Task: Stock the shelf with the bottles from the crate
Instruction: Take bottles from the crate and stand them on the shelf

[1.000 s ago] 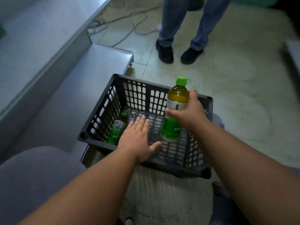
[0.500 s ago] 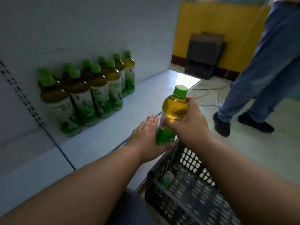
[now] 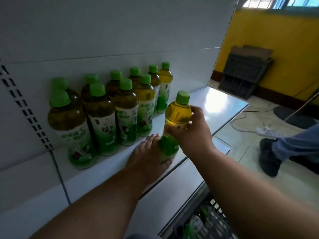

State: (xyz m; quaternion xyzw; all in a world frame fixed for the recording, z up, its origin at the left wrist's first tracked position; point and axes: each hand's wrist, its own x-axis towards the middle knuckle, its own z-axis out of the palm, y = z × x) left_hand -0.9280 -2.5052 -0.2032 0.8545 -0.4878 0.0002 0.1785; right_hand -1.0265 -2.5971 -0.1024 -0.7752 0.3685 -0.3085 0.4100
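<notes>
My right hand [image 3: 193, 133] grips a green-capped tea bottle [image 3: 176, 118] around its middle, upright, at the front of the white shelf [image 3: 215, 104]. My left hand [image 3: 146, 156] lies flat on the shelf with straight fingers, touching the bottle's base from the left. Several matching bottles [image 3: 107, 114] stand in two rows against the shelf's back panel, to the left of the held one. The black crate [image 3: 212, 221] shows at the bottom edge, with one bottle [image 3: 195, 225] lying inside.
A lower shelf level [image 3: 181, 183] juts out beneath the top one. Another person's leg and black shoe [image 3: 269, 157] stand on the floor at right. Cables and a power strip [image 3: 265, 131] lie on the floor. A dark stacked crate [image 3: 245, 76] leans against the yellow wall.
The bottle has gone from the crate up to the shelf, carried by my right hand. My left hand came along and now rests flat on the shelf at the bottle's base.
</notes>
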